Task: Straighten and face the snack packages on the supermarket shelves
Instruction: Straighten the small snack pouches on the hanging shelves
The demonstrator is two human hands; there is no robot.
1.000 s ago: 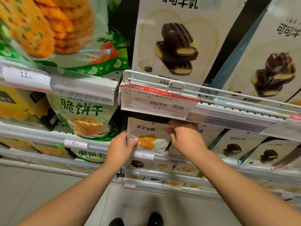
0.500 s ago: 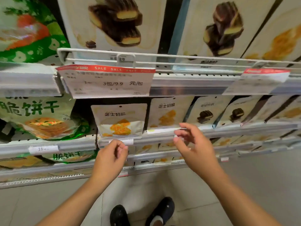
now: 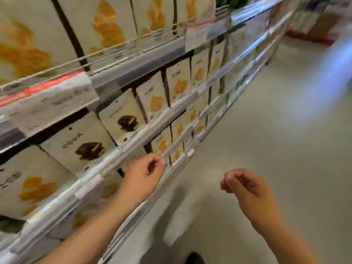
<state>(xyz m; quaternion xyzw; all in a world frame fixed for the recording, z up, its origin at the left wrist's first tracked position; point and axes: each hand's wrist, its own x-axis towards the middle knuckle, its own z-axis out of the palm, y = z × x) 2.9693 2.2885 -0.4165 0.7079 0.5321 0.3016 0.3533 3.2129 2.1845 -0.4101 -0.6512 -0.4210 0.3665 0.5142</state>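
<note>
Nothing is held: the left hand (image 3: 146, 173) hangs loosely curled just in front of the shelf rail (image 3: 133, 147), and the right hand (image 3: 245, 187) is loosely curled well out from that rail, over the floor (image 3: 266, 130). The snack packs (image 3: 122, 121) are seen standing behind the rail, fronts outward, in a row that looks fairly even, though blur hides detail. The nearby stretch is judged mostly faced; packs farther along the rail are probably left to check.
</note>
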